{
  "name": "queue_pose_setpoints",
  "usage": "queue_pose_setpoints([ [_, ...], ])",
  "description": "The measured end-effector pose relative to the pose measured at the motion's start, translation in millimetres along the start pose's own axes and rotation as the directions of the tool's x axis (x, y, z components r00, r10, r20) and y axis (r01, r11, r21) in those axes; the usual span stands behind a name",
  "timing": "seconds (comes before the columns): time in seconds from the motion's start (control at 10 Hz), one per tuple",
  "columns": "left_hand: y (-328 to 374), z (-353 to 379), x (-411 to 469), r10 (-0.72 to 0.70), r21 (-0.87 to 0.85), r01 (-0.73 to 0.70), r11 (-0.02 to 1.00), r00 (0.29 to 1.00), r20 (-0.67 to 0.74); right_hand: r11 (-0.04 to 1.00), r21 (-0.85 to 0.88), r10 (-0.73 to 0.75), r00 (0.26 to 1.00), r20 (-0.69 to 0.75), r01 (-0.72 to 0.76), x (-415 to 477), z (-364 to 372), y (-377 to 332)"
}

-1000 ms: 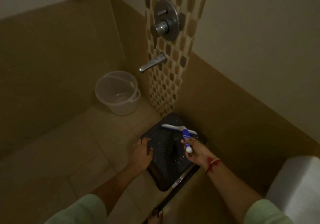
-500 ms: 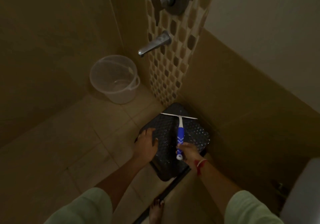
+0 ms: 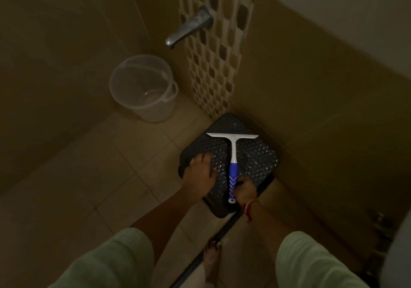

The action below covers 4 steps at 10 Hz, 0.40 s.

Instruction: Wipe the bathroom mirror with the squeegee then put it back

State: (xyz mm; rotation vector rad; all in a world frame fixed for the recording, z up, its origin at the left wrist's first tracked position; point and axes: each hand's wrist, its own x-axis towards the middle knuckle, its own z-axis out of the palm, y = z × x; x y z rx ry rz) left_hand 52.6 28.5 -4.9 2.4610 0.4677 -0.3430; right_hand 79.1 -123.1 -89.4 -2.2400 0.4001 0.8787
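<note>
We count one squeegee [image 3: 233, 154], one dark studded stool [image 3: 258, 161], one clear bucket [image 3: 153, 112] and one metal spout [image 3: 189, 28]. Hands: two, the left hand [image 3: 200, 174] and the right hand [image 3: 245, 191]. Pale green sleeves: two, the left sleeve [image 3: 111, 261] and the right sleeve [image 3: 311, 263]. One bare foot [image 3: 212, 258]. One red wristband [image 3: 250, 207]. We log one mosaic tile strip [image 3: 213, 65] on the wall.

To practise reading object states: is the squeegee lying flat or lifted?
Lying flat: the squeegee rests on top of the black stool, blade toward the wall, with the right hand holding its handle end.
</note>
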Motion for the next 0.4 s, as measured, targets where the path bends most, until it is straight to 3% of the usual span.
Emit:
queue_pose_setpoints([
  [0.2,5.7,-4.5,-27.8,0.017,0.023,-0.017,1.000,1.000,0.018,0.984,0.175,0.018,0.999,0.034,-0.024,-19.0,-24.1,3.9],
  [0.4,34.9,-20.2,-76.1,-0.023,-0.082,0.017,0.997,0.997,-0.071,0.917,0.394,-0.064,0.998,0.006,0.057,-77.4,-52.8,-9.6],
])
